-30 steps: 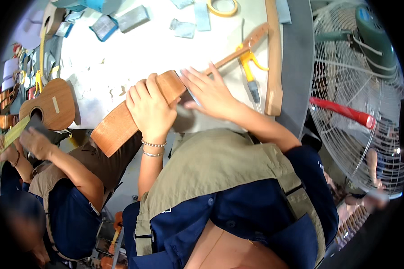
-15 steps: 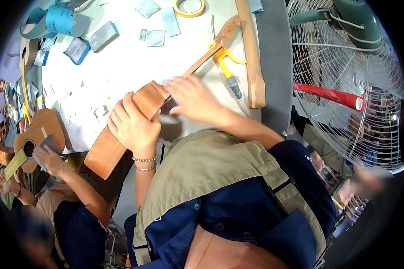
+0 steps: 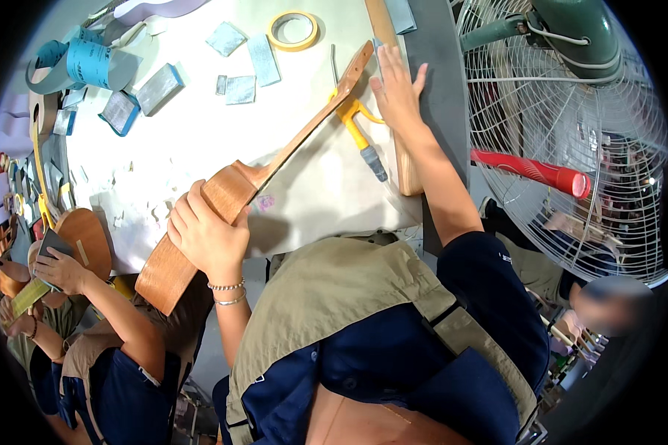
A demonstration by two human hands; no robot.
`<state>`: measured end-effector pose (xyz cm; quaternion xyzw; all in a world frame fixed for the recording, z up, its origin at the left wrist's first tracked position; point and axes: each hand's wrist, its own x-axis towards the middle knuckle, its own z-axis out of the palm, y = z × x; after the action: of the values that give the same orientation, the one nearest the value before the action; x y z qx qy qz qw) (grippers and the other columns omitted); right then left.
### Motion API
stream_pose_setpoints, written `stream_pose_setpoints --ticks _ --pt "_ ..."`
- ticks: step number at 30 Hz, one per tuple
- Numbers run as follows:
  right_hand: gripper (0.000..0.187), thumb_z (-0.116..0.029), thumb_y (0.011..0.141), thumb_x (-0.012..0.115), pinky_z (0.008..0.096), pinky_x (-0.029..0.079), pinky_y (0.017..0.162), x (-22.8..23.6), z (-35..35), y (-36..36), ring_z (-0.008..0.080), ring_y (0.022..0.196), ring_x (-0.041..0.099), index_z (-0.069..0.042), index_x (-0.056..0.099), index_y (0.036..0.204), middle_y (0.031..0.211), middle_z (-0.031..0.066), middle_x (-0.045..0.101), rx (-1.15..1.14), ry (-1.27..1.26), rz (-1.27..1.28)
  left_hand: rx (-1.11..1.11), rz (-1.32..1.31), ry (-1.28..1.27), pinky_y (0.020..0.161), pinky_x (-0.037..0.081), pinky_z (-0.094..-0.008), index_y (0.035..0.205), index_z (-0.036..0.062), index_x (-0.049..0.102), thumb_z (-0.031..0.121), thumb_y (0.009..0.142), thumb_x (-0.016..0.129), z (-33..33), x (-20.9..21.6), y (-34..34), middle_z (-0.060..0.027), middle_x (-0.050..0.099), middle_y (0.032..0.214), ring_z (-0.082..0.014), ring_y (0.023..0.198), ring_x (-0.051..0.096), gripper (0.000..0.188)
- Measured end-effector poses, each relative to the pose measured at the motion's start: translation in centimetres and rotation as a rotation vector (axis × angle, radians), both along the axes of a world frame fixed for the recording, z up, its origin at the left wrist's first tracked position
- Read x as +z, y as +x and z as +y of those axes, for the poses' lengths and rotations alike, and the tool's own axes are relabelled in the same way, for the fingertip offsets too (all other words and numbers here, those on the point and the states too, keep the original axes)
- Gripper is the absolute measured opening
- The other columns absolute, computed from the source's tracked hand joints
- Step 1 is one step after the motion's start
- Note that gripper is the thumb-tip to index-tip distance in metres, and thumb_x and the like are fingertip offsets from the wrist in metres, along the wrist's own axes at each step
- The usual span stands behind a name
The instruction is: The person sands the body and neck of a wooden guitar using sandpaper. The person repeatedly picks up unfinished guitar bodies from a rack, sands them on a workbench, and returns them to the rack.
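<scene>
Head: curved, wood-grained ukulele (image 3: 231, 190)

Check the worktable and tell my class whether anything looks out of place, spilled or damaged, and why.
A pink-purple mark beside the small guitar looks odd against the plain, pale tabletop. Ragged patches farther left also look untidy; whether scraps or torn covering, I can't tell.
</scene>
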<state>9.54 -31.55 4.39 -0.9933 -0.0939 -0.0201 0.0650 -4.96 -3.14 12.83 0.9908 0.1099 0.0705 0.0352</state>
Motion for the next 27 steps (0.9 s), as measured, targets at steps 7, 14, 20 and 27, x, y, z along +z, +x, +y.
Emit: stream_pose_setpoints --ticks 7,14,20,27 --pt "0.055 -0.037 0.089 0.048 0.0624 0.002 0.104 -3.4 -3.3 4.9 0.0198 0.136 0.020 -0.018 0.033 0.139 0.146 -0.0012 0.027 0.150 0.178 -0.211 -0.032 -0.004 -0.016 0.090 0.033 -0.0399 0.113 0.0098 0.049 0.030 0.049 0.082 0.2 -0.2 0.0 -0.0079 0.051 0.098 -0.0283 0.096 0.048 0.075" --pt "0.050 -0.036 0.091 0.045 0.0667 0.002 0.101 -4.4 -2.1 2.9 0.0234 0.135 0.021 -0.018 0.036 0.137 0.143 -0.0011 0.034 0.151 0.000 -0.229 -0.050 -0.024 0.004 0.089 0.033 -0.0406 0.114 0.0093 0.049 0.028 0.051 0.081 0.2 0.1 -0.5 -0.0075 0.051 0.097 -0.0282 0.095 0.048 0.073" --pt "0.052 -0.038 0.090 0.045 0.0636 0.001 0.103 -2.5 -3.3 6.1 0.0217 0.135 0.022 -0.014 0.037 0.136 0.141 0.0004 0.036 0.086 0.019 -0.356 -0.100 -0.384 0.222 0.086 0.034 -0.0407 0.108 0.0122 0.058 0.014 0.065 0.066 -1.0 -4.3 -2.8 -0.0060 0.053 0.109 -0.0237 0.093 0.050 0.045" --pt "0.062 -0.043 0.086 0.049 0.0600 0.004 0.106 -3.9 0.5 1.3 0.0198 0.137 0.018 -0.017 0.031 0.139 0.145 -0.0012 0.029 0.193 -0.192 -0.160 -0.042 -0.049 -0.040 0.101 0.022 -0.0548 0.129 0.0239 0.047 0.027 0.064 0.074 -3.5 -7.9 -8.5 -0.0153 0.036 0.135 -0.0327 0.124 0.034 0.070"
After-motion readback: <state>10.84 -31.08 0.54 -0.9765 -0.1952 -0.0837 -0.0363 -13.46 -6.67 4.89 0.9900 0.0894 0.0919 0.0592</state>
